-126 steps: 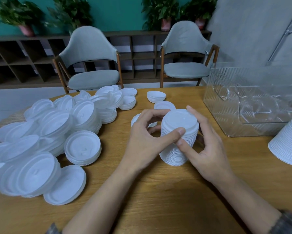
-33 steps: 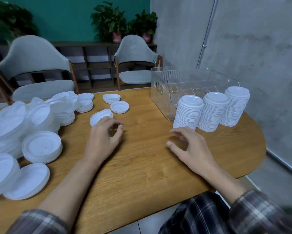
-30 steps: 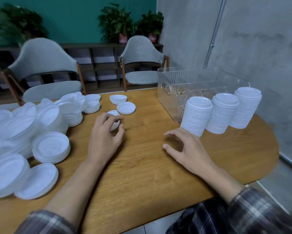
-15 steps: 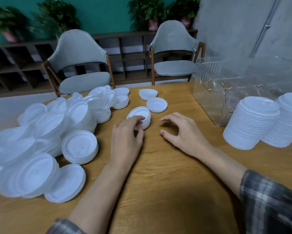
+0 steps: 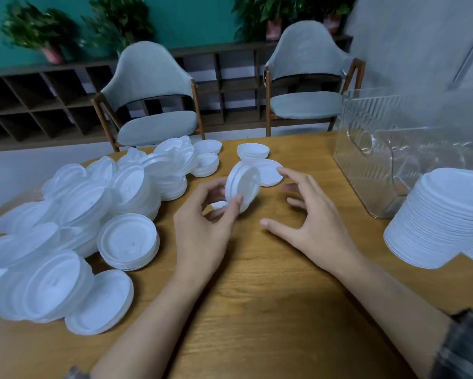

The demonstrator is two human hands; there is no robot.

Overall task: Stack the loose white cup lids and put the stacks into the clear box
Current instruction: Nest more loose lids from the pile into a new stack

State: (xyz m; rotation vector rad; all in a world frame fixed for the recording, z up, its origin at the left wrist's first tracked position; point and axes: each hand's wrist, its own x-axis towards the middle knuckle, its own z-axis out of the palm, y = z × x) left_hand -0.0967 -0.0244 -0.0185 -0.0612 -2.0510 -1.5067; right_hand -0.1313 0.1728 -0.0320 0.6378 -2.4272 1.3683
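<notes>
Lifted off the wooden table (image 5: 257, 310) since half a second ago, the short stack of thin white plastic cup lids (image 5: 242, 188) tilts on edge, pinched at its rim by the left hand (image 5: 202, 233); the right hand (image 5: 317, 228) hovers beside it, fingers spread, holding nothing. Judged light, flexible and slippery, so best gripped across opposite rims. The ribbed clear plastic box (image 5: 366, 165) stands well apart to the right.

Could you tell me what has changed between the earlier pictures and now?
The tall stack both hands gripped now stands by the box, let go. The left hand has picked up a few lids, tilted; the right hand hovers open. The loose pile stayed.
</notes>
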